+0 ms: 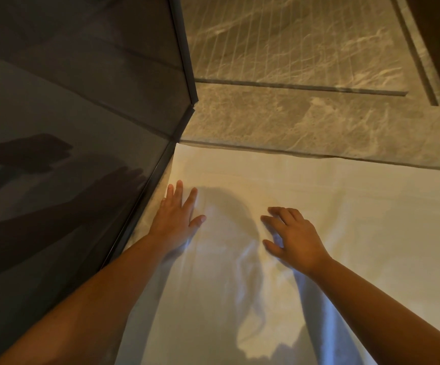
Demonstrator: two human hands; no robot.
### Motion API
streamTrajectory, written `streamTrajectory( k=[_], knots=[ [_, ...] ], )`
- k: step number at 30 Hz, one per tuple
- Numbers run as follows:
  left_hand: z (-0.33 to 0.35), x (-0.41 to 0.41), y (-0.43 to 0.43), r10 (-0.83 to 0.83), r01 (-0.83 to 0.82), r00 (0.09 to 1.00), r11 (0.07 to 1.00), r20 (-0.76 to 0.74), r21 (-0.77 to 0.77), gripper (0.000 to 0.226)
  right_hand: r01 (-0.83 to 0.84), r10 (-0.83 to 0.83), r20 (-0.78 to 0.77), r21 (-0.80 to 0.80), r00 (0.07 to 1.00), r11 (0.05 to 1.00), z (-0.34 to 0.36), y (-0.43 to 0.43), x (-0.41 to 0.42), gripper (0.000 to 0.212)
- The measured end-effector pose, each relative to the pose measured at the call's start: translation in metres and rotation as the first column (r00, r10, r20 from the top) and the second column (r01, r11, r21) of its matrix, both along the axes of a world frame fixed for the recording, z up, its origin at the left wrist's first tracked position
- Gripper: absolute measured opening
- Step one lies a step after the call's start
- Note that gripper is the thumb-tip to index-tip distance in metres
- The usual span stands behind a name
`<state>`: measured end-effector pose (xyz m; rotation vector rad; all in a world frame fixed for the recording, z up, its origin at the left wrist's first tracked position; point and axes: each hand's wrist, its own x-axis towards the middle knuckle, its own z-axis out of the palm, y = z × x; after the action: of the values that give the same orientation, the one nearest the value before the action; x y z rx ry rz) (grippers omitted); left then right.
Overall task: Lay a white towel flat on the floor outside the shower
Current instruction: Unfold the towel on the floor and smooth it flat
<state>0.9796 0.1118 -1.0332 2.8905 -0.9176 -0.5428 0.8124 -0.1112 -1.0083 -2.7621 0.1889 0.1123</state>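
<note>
Head view: the white terry-cloth towel (pixel 345 233) lies spread on the floor and fills the picture from 3 o'clock round through 6 to about 7. Its far hem runs just short of a seam in the beige veined marble floor (pixel 292 114), which takes up 12 to 2 o'clock. Its left side lies along the foot of the dark smoked-glass shower panel (pixel 68 101), which covers 8 to 11 o'clock. So the towel is outside the shower, tucked into the corner where panel and floor meet.

The left hand (pixel 176 214), a little to 8 o'clock of centre, lies flat on the cloth close to the glass, with straight, spread fingers and nothing grasped. It seems placed there to pin that side down. The right hand (pixel 292 235), toward 4 o'clock of centre, touches the towel with spread, slightly bent fingers. It is relaxed and also grasps nothing.

Between the two hands, running down toward 6 o'clock, is a soft crumpled ridge (pixel 242 259) of cloth. The hands flank it, most likely so that they can press and sweep it outward. I judge the laying nearly done, with this ridge the main thing left to smooth.

A thin dark groove (pixel 292 87) crosses the marble at 1 o'clock. No container shows in this view.
</note>
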Motion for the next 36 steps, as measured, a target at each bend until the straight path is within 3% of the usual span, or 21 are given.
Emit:
streamTrajectory(
  k=[7,11,15,21,27,36],
  knots=[
    [0.011,0.009,-0.006,0.148,-0.150,0.989,0.985,-0.026,-0.081,0.063,0.032,-0.031,-0.084,0.015,0.996,0.999,-0.005,0.006,-0.001,0.054],
    [0.021,0.021,-0.017,0.089,-0.080,0.992,0.992,0.086,-0.103,0.044,0.014,-0.013,-0.136,0.005,0.991,1.000,-0.003,0.001,-0.005,0.058],
    [0.021,0.031,-0.032,0.139,-0.135,0.990,0.979,0.010,-0.151,0.052,0.108,-0.107,-0.136,0.003,0.985,0.994,0.003,-0.012,-0.005,0.062],
    [0.015,0.046,-0.046,0.127,-0.130,0.991,0.986,-0.033,-0.100,0.068,0.143,-0.138,-0.185,0.017,0.973,0.990,0.003,-0.019,0.005,0.068],
    [0.012,0.058,-0.052,0.193,-0.194,0.981,0.946,-0.029,-0.260,0.046,0.237,-0.241,-0.097,-0.047,0.966,0.970,0.000,-0.015,0.018,0.059],
    [0.008,0.071,-0.060,0.247,-0.241,0.969,0.928,-0.017,-0.285,0.041,0.240,-0.246,-0.073,-0.084,0.966,0.967,-0.005,-0.015,0.022,0.054]
  ],
)
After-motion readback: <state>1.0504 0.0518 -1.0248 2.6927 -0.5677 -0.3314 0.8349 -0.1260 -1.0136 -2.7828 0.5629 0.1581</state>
